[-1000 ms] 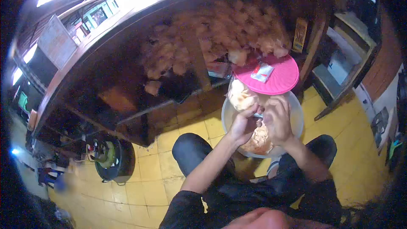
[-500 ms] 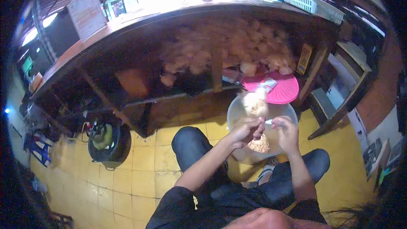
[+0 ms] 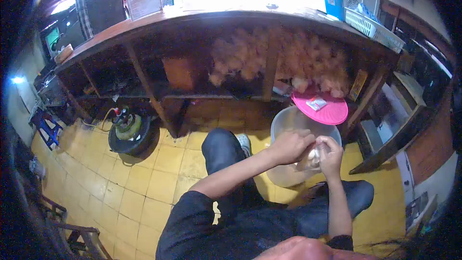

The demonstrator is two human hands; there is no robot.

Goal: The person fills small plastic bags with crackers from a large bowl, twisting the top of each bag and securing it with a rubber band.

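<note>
My left hand is closed, its fingers bunched at the neck of a small clear plastic bag with pale pieces in it. Close beside it, my right hand pinches at the same bag, thumb and fingers pressed together. The bag hangs between and below my hands, partly covered by them. Both hands are above a translucent plastic tub. A pink lid leans at the tub's far rim, carrying a small white packet.
A wooden counter runs across the front, its shelf stacked with several bags of pale brown food. A green gas cylinder stands in a black basin on the left. A wooden shelf unit is at right.
The bag has dropped from above my hands to between and below them. My hands have come closer together. The view has shifted, so the scene sits farther right.
</note>
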